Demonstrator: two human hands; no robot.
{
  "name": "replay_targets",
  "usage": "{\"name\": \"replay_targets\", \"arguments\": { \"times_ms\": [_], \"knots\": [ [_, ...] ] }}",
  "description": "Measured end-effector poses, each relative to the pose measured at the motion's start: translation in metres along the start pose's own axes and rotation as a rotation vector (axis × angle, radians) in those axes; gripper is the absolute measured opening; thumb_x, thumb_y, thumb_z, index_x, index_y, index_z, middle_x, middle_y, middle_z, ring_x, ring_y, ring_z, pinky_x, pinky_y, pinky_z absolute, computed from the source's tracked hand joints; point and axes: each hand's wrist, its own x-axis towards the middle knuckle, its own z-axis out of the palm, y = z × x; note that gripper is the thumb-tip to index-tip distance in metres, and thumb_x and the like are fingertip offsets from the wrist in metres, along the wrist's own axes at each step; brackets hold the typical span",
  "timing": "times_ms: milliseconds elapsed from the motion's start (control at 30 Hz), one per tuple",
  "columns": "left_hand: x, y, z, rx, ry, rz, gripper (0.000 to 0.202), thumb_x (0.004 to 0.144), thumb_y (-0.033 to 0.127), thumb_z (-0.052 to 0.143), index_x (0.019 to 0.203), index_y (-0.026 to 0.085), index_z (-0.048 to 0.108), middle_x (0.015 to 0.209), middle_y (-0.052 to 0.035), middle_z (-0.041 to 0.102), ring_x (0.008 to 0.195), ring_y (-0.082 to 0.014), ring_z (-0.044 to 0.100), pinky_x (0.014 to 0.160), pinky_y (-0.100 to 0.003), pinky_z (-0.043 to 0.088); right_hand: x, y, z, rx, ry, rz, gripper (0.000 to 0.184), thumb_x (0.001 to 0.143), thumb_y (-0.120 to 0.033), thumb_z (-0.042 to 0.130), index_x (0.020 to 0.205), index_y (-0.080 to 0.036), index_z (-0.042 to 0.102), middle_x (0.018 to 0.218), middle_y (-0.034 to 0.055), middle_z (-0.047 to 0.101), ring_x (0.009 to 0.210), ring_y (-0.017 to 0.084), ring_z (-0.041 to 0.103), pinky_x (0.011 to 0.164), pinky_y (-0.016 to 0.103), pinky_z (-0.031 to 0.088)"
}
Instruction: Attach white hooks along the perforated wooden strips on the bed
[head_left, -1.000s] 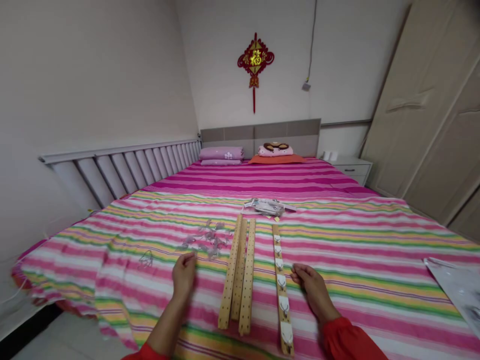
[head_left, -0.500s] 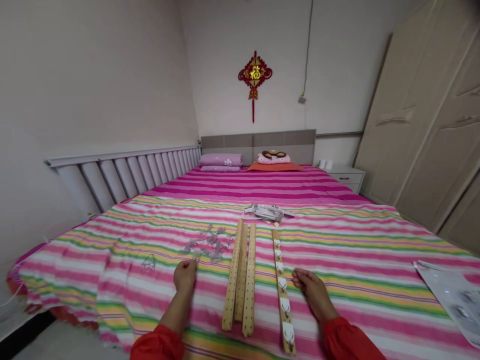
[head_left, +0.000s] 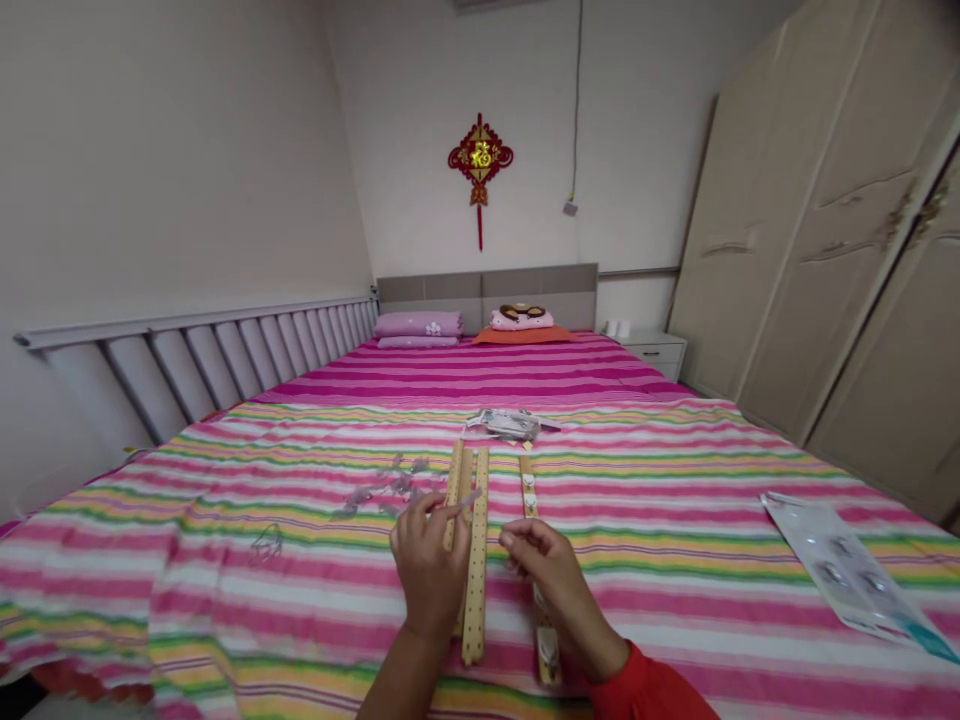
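My left hand (head_left: 433, 560) is raised over the wooden strips with a small translucent packet (head_left: 469, 502) pinched at its fingertips. Beneath it lie perforated wooden strips (head_left: 477, 580) side by side, partly covered by the hand. Close by on the right, my right hand (head_left: 551, 570) has its fingers curled together; whatever they hold, if anything, is hidden. It hovers over a narrow wooden strip (head_left: 526, 468) with white hooks (head_left: 548, 648) along it, covering the middle ones. Several more clear packets (head_left: 401, 482) lie scattered left of the strips.
A clear plastic bag (head_left: 506, 424) lies beyond the strips. To the right is a blister pack (head_left: 847, 565) with hooks inside. A thin wire-like tangle (head_left: 267, 543) rests at left on the striped sheet (head_left: 300, 620). Folded bedding (head_left: 420, 325) sits by the headboard.
My left hand has moved right from the scattered packets, carrying a small packet over the wooden strips. My right hand has moved left toward it, over the hook strip. The view has shifted right.
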Motion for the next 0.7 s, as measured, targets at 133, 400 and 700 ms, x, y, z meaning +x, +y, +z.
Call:
{"name": "replay_targets", "arguments": {
  "times_ms": [133,400,700],
  "knots": [
    [-0.003,0.034,-0.003,-0.047,0.031,0.101,0.011,0.077,0.016,0.062,0.082,0.024,0.068,0.094,-0.0039,0.067,0.090,-0.0210,0.058,0.087,-0.037,0.033,-0.011,-0.015,0.014,0.095,0.060,-0.063,0.030,0.062,-0.043,0.078,0.075,-0.018,0.069,0.060,-0.0009,0.063,0.051,0.012,0.054,0.045,0.022,0.039],
    [-0.015,0.048,0.001,-0.112,0.029,0.148,0.011,0.079,0.017,0.062,0.082,0.025,0.068,0.095,-0.0038,0.068,0.091,-0.0210,0.057,0.091,-0.040,0.030,-0.015,-0.017,0.009,0.200,0.151,-0.036,0.026,0.060,-0.039,0.078,0.065,-0.017,0.065,0.052,-0.0040,0.059,0.046,0.009,0.047,0.044,0.021,0.035],
    [-0.019,0.052,0.009,-0.262,-0.248,0.137,0.010,0.079,0.026,0.065,0.087,0.028,0.069,0.105,-0.0041,0.066,0.101,-0.0234,0.055,0.095,-0.043,0.030,-0.002,-0.008,-0.009,0.255,0.203,0.013,0.016,0.061,-0.031,0.072,0.062,-0.019,0.062,0.051,-0.0050,0.057,0.044,0.009,0.047,0.043,0.021,0.034]
  ]
}}
